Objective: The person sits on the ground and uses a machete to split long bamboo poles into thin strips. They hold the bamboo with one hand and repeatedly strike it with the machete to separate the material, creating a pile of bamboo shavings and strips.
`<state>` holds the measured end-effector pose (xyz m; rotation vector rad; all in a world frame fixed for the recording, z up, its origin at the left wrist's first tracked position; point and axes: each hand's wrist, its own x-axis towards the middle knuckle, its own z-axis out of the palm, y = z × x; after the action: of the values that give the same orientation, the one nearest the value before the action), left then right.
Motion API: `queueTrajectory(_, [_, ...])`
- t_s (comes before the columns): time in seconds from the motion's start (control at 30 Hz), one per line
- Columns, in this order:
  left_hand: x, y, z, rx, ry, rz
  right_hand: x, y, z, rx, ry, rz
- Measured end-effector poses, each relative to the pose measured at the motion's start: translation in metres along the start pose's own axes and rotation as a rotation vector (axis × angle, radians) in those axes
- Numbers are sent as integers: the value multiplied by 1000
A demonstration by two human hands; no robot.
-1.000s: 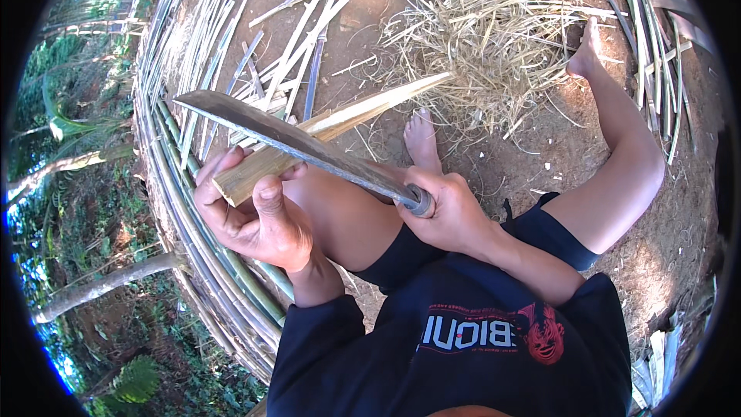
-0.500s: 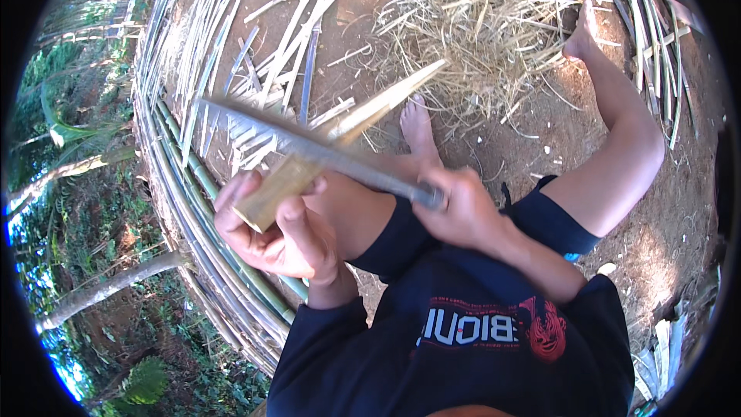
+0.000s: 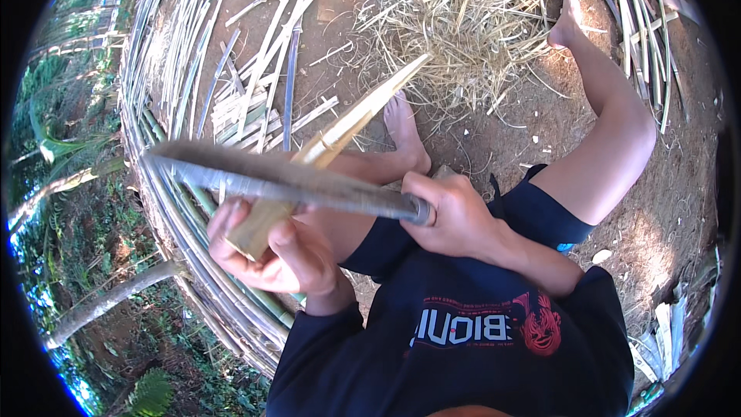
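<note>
My left hand [image 3: 270, 251] is closed around the near end of a split bamboo piece [image 3: 363, 116]. The piece slants up and away to a narrow far tip. In my right hand [image 3: 455, 212] is the handle of a machete [image 3: 309, 185], whose long, wide blade points left and crosses over the bamboo just beyond my left fingers. Motion blurs the blade, and I cannot tell whether its edge touches the bamboo. The blade hides part of the bamboo's middle.
Thin shavings [image 3: 471, 23] lie heaped on the dirt beyond my feet. Bamboo strips [image 3: 270, 62] are scattered at the far left. Long bamboo poles [image 3: 231, 278] run along my left side, with green plants past them. More strips [image 3: 644, 38] lie at the far right.
The machete blade has swung nearer to me at its tip and lies flatter across the view. My left hand still holds the bamboo, a little lower in view.
</note>
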<state>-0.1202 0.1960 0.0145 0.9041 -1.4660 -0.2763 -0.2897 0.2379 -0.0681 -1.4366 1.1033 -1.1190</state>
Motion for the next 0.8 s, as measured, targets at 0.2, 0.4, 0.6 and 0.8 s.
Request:
queueTrajectory(0.2, [-6,15,1,14,-94,-28,-1,37,-1,-59,42,244])
queueTrajectory(0.4, [-5,4,1,-20,-4,-9,-5,25,-6,-14,-45,94])
queueTrajectory(0.6, [-12,-1,1,41,54,62,-10,17,-10,-22,-103,139])
queueTrajectory(0.8, [-16,4,-6,6,47,-50,-21,18,-5,-48,-74,198])
